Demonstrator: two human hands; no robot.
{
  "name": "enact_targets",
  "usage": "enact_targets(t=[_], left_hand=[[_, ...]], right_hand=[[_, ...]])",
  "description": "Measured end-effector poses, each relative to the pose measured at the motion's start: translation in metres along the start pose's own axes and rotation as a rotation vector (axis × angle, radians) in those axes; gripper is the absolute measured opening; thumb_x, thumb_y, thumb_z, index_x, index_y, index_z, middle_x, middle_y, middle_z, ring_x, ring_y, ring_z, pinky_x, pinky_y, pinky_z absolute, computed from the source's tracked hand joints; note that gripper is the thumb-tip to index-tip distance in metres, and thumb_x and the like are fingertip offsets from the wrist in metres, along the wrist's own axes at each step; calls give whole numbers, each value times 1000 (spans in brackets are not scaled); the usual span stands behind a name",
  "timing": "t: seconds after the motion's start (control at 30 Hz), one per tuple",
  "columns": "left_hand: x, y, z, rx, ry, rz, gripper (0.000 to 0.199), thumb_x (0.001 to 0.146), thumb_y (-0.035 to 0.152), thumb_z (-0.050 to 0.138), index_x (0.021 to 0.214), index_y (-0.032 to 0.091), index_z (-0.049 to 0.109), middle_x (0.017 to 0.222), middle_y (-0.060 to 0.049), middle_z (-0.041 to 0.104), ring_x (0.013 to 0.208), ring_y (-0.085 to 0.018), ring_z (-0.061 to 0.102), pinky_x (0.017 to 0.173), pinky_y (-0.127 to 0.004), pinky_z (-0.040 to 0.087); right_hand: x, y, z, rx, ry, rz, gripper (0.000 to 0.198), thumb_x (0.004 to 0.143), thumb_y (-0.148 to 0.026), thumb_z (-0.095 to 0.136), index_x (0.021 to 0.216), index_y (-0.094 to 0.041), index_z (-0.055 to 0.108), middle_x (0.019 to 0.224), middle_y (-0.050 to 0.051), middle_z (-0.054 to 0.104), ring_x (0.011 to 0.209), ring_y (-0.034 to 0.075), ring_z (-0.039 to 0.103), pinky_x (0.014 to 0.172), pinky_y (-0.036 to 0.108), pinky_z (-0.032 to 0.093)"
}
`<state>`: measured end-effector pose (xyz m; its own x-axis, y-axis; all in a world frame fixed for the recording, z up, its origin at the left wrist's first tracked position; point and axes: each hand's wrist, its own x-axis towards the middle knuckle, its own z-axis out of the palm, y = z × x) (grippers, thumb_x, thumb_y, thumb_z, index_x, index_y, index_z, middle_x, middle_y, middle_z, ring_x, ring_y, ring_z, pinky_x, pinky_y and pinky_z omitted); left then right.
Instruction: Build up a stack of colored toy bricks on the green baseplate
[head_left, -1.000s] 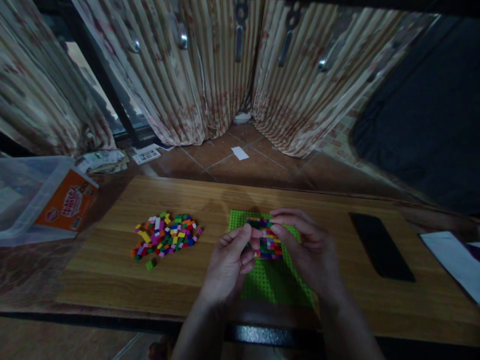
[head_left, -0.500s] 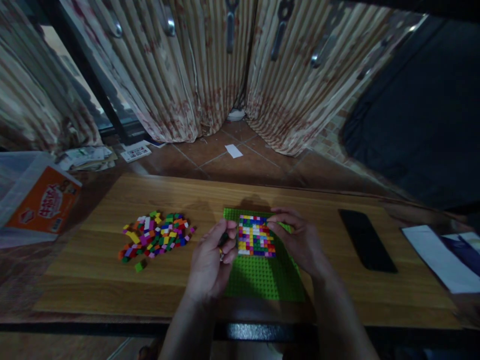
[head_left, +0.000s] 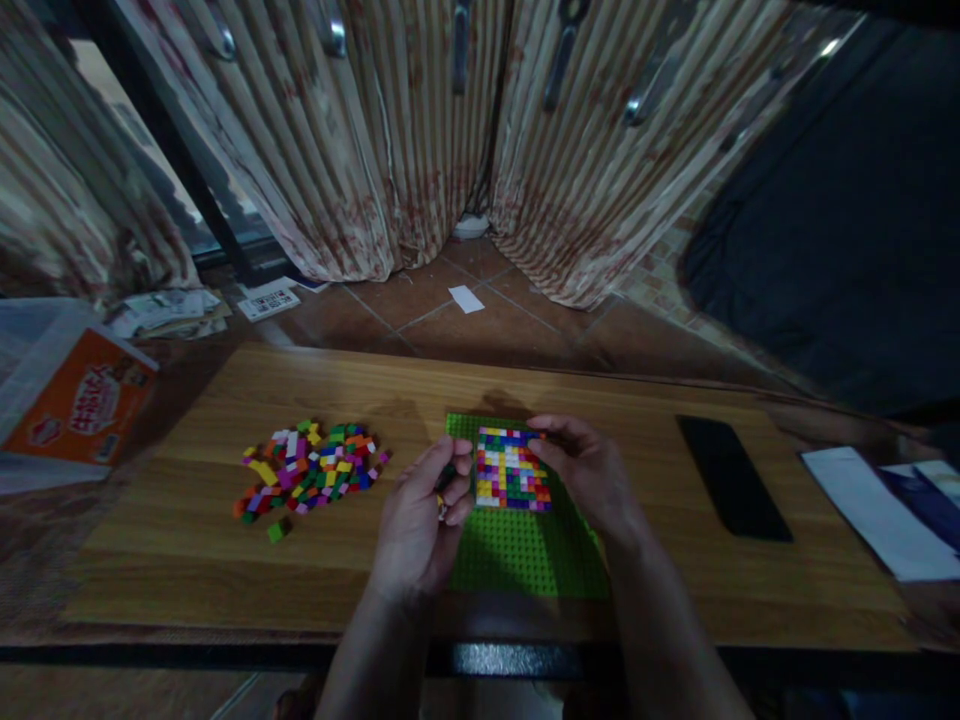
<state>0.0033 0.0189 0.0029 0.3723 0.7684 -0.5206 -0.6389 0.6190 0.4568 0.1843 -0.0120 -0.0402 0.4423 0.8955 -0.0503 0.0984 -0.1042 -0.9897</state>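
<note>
Left hand (head_left: 421,508) curled around small bricks (head_left: 441,507); right hand (head_left: 589,470) was at far-right corner of brick mosaic (head_left: 506,472) on green baseplate (head_left: 517,555), grip unclear. Careful placing likely needed squared edges, straight pressing.

- Striped floral curtains (head_left: 420,150) are hanging beyond the left hand (head_left: 416,515) and right hand (head_left: 596,480).
- A dark-framed window (head_left: 180,165) is standing ahead-left of both.
- Brown floor tiles (head_left: 420,300) are stretching ahead of both.
- Dark fabric (head_left: 840,220) is filling the right hand's far right.
- Beneath both, a wood-grain table (head_left: 195,560) is standing in dim light.
</note>
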Motion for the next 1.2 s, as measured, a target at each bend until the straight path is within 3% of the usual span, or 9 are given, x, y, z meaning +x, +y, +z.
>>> enact_targets(t=[0.2,0.53,0.77,0.9,1.03,1.1,1.2], left_hand=[[-1,-1,0,-6,10,8,12,83,16,59,77,6,64,64,1,49,42,1,32,34,-10,23],[2,-4,-2,-22,-21,21,12,77,19,69,78,8,64,65,2,50,43,1,32,34,-10,24],[2,-1,-1,-245,-39,-47,22,90,20,51,80,6,65,67,-1,50,46,-1,39,37,-10,32],[-1,1,0,-299,5,-28,25,91,22,49,82,8,67,76,-7,60,59,-7,54,49,-14,48],[-3,1,3,-321,31,-11,26,91,27,49,87,9,68,91,-12,68,82,-14,65,72,-25,57],[-4,0,5,-317,14,6,27,91,29,49,90,9,68,96,-14,69,91,-18,66,81,-29,57],[-4,-1,7,-304,-25,14,31,92,33,48,93,10,68,102,-15,69,102,-21,65,89,-33,54]], right_hand=[[2,-2,2,142,-64,80,28,64,-35,80,86,-19,72,83,3,73,72,15,65,69,30,53],[1,-2,2,61,-101,22,23,69,-34,74,86,-19,71,83,3,73,74,16,66,70,30,53],[-1,0,-4,42,-98,-3,36,68,-34,77,102,-23,69,102,4,73,93,19,67,87,38,53],[-2,-10,-7,18,25,-82,28,73,-37,73,98,-23,70,105,5,72,98,20,66,94,42,50],[-12,-27,1,17,108,-160,19,76,-35,72,92,-24,72,95,4,74,90,20,68,86,41,53],[-20,-36,9,-20,67,-206,14,78,-33,72,89,-25,73,90,3,74,84,19,68,80,36,54],[-34,-49,19,-99,-106,-281,9,81,-29,70,89,-27,73,88,0,73,81,16,66,74,30,53]])
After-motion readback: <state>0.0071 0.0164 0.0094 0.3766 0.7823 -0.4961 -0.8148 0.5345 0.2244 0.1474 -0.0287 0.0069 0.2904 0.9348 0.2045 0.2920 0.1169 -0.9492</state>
